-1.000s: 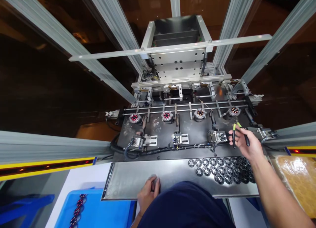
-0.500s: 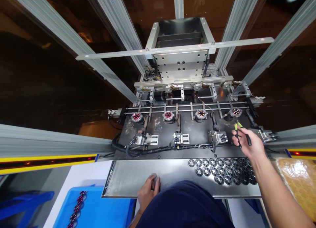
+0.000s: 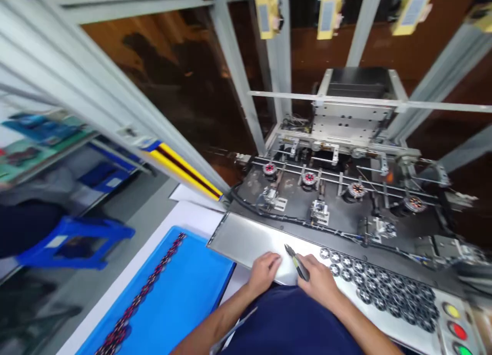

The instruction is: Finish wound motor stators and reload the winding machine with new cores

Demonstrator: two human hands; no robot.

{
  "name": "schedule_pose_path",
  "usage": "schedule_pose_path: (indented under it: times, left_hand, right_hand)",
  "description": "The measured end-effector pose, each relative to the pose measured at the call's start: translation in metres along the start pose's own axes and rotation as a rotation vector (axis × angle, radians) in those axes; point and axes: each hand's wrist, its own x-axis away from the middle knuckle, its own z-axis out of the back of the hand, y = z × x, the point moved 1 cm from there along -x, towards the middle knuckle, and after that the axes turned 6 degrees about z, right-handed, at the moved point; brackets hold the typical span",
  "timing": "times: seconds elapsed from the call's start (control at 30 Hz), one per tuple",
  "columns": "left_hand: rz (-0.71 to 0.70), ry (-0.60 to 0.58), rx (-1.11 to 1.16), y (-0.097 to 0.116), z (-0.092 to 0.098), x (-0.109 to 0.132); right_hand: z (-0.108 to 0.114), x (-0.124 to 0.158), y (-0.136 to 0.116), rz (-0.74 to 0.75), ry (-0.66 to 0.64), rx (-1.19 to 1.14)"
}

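My right hand (image 3: pixel 318 279) is closed around pliers (image 3: pixel 296 263) with black and yellow-green handles, their dark jaws pointing up and left over the metal tray (image 3: pixel 246 235). Nothing shows between the jaws. Close by on the left is my left hand (image 3: pixel 264 271), above the tray's front edge with its fingers curled together. What they hold, if anything, is hidden. Right of the pliers, many round dark metal parts (image 3: pixel 378 283) lie in rows on the tray. Beyond it, several round fixtures hold ring-shaped parts, red-centred (image 3: pixel 309 178) on the left and copper-coloured (image 3: pixel 357 190) on the right.
A blue bin (image 3: pixel 184 298) at lower left contains a line of red and black parts (image 3: pixel 144 289). Cables and small clamps (image 3: pixel 320 211) sit between fixtures and tray. A yellow light barrier (image 3: pixel 184 171) stands left; push buttons (image 3: pixel 457 331) are at lower right.
The view has swung left. My right hand has brought the pliers from the rightmost fixture back to the tray, close to my left hand. More of the blue bin shows.
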Motion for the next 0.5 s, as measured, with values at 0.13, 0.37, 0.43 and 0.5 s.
schedule_pose_path:
  times: [0.13, 0.37, 0.43, 0.5]
  left_hand:
    - [-0.089, -0.100, 0.036, 0.016, -0.002, 0.002]
    - [-0.180, -0.173, 0.036, 0.024, 0.001, -0.001]
    - [-0.174, -0.160, 0.042, 0.022, 0.011, -0.002]
    - [-0.113, -0.102, 0.039, 0.017, 0.031, -0.008]
  right_hand:
    - [-0.042, -0.021, -0.001, 0.042, -0.007, 0.217]
    - [-0.060, -0.012, 0.010, 0.082, 0.114, 0.459]
    - [-0.057, -0.009, 0.014, 0.129, 0.139, 0.485]
    - [-0.043, -0.003, 0.017, 0.192, 0.147, 0.492]
